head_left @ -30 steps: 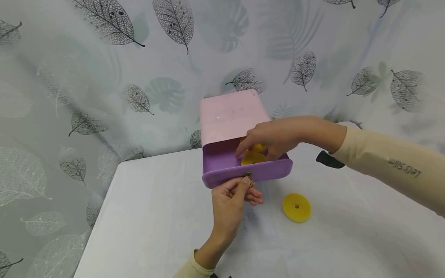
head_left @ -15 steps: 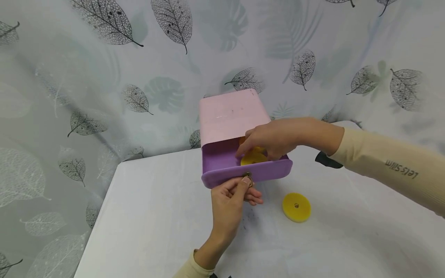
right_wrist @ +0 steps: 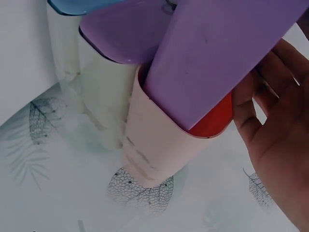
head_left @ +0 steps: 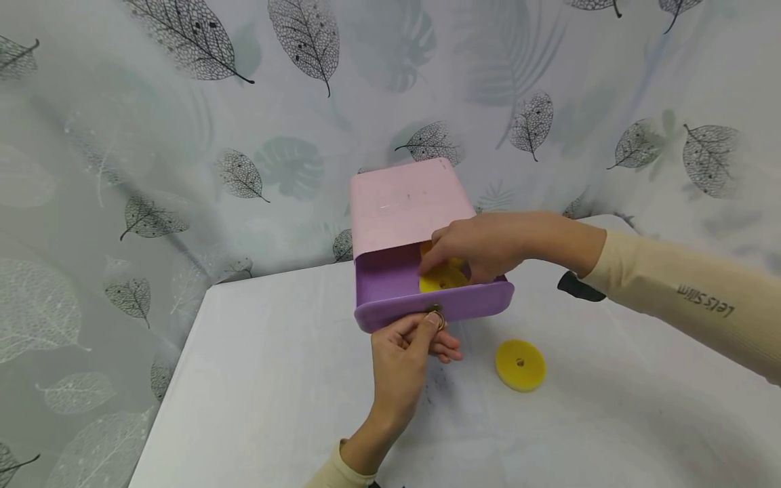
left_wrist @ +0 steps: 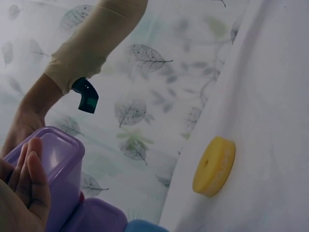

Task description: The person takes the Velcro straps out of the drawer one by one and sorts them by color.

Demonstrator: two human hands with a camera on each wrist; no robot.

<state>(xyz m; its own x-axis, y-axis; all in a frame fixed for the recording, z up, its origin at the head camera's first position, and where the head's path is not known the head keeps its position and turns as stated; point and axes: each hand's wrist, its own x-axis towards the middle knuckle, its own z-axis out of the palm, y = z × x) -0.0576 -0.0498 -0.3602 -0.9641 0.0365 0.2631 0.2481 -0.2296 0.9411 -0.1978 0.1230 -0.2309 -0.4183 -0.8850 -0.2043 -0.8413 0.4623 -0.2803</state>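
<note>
A pink casing [head_left: 409, 203] has its purple drawer [head_left: 390, 313] pulled out toward me. My left hand [head_left: 399, 369] pinches the small metal ring [head_left: 438, 319] on the drawer front between thumb and fingers. From the right, my right hand [head_left: 482, 247] reaches into the drawer, its fingers bent over a yellow disc [head_left: 443, 279] with a centre hole; a fingertip sits at the disc's left edge, the thumb side at its right. More yellow shows behind it, partly hidden by the hand. Another yellow disc [left_wrist: 214, 166], thick with raised lettering, lies on the table.
Below the pulled drawer, the right wrist view shows a second purple drawer [right_wrist: 128, 31] and a blue drawer [right_wrist: 82, 5] in whitish casings [right_wrist: 104, 79]. A white cloth covers the table [head_left: 274, 366]. Leaf-patterned curtain [head_left: 293, 122] hangs behind.
The right hand's fingertips have shifted slightly right, onto the left edge of the disc in the drawer, which shows a little farther left. The left hand, the drawer and the table disc stay put.
</note>
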